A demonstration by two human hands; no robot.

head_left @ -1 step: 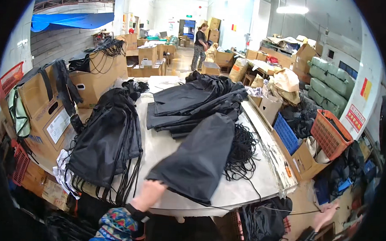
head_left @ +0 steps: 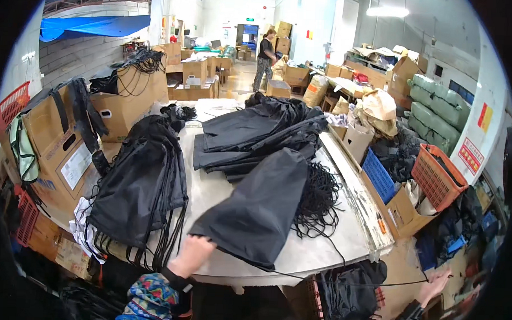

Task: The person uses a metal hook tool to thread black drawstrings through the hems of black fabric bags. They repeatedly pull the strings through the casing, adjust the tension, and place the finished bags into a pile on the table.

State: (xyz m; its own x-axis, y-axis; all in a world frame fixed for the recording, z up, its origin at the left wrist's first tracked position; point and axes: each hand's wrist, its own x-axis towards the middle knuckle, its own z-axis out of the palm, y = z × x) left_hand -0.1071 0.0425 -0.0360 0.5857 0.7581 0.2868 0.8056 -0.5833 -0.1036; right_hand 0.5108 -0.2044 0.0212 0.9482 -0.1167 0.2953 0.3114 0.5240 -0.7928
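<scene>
A black drawstring bag [head_left: 254,211] lies flat near the front of the pale worktable [head_left: 218,268]. My left hand [head_left: 192,255] is closed on its near left corner. From the bag's near right corner a thin black cord [head_left: 353,283] runs out past the table edge to my right hand [head_left: 434,283], far at the right, which is closed on the cord. Behind this bag is a stack of similar black bags [head_left: 257,126], and a bunch of black cords [head_left: 321,202] spills out at its right. More black bags [head_left: 139,184], with cords hanging down, are heaped at the left.
Large cardboard boxes [head_left: 48,130] stand along the left side. Below the table's front right edge sits a basket of black fabric [head_left: 350,298]. A blue crate [head_left: 379,175] and an orange basket [head_left: 440,172] are at the right. Another person [head_left: 265,59] stands far back.
My left hand has shifted slightly left, taking the bag's corner along. Between the bag and my right hand, the cord now looks a little straighter.
</scene>
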